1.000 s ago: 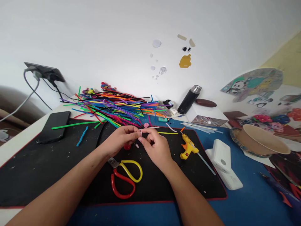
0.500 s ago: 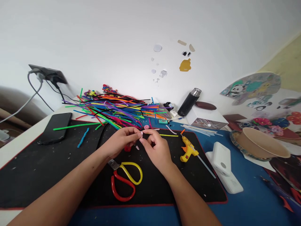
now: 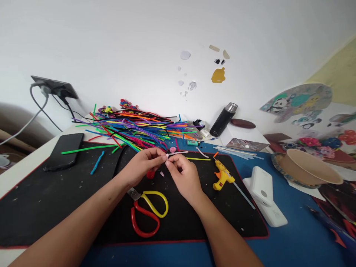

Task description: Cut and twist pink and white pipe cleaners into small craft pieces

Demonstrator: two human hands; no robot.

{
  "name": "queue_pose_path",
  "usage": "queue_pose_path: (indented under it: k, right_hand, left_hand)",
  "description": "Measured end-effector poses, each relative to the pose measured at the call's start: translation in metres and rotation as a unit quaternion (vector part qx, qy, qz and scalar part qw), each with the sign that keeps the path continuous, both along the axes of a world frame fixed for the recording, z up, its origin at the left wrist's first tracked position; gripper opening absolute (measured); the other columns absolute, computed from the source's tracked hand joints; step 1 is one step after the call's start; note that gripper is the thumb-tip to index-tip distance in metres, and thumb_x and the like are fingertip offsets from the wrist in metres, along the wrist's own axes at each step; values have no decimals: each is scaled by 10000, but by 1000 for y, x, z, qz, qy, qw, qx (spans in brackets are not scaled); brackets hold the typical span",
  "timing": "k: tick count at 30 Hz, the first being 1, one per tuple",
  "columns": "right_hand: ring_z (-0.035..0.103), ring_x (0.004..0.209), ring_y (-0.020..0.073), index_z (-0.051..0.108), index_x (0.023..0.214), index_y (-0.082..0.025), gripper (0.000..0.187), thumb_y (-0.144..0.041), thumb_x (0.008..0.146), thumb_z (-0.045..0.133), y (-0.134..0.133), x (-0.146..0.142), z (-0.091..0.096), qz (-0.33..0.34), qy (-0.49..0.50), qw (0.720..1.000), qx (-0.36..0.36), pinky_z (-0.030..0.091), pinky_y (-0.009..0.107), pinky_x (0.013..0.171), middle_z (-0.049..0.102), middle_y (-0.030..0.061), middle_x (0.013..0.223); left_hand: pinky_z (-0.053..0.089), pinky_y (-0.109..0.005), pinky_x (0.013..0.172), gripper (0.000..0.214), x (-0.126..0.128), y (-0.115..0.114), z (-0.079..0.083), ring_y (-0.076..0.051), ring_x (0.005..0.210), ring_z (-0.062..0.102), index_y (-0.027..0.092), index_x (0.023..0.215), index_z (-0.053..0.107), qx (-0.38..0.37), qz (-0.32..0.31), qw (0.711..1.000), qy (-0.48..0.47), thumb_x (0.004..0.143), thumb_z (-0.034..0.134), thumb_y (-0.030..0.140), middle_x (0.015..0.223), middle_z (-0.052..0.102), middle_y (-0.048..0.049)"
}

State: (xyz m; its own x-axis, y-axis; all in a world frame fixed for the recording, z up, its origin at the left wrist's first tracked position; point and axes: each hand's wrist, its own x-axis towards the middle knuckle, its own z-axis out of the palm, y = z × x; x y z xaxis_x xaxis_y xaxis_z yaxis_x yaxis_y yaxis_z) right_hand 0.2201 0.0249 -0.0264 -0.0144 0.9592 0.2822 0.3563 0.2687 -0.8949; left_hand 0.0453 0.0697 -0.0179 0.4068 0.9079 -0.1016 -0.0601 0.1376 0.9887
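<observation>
Between the thumb and fingertips of my left hand (image 3: 148,163) is a small pale pink piece (image 3: 167,157), perhaps a bit of pipe cleaner. My right hand (image 3: 184,173) pinches at the same piece from the other side, its fingertips meeting those of the left. Most of the piece is hidden by the fingers. Just beyond them lie a small pink coil (image 3: 172,149) and a pale pink strip (image 3: 182,152). A pink scrap (image 3: 162,174) rests on the black mat (image 3: 222,218) below the hands. Scissors (image 3: 146,224) with red and yellow handles lie nearer to me.
A heap of coloured pipe cleaners (image 3: 139,128) lies against the wall. To the right are a yellow glue gun (image 3: 223,175), a white power bank (image 3: 262,186), a black flask (image 3: 223,120) and a beige bowl (image 3: 311,167). A black phone (image 3: 64,151) and a blue twisted piece (image 3: 97,162) sit left.
My right index finger has bent in and drawn back slightly, so more of the pale pink strip behind it shows. Both hands still pinch the small piece. The view has shifted slightly.
</observation>
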Motion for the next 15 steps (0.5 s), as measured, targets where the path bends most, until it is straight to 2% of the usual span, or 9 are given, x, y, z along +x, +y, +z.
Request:
queue_pose_path:
  k: [7,15]
  right_hand:
    - [453,484,119,628,865,-228,204,-417,943,620,1,0,-1,22,70,996,-47,364,239,474,508,-61,590]
    - [435,445,103,618,880,-227,221,-439,942,632,3,2,-3,40,97,992,-76,345,233,446,488,-74,581]
  left_hand:
    - [367,-200,452,377,0,1,2,-93,522,456,180,757,654,-10,7,1000,-19,800,806,523,640,541,35]
    - [379,-197,458,354,0,1,3,-90,513,461,177,795,676,-9,8,999,-30,790,827,497,623,537,44]
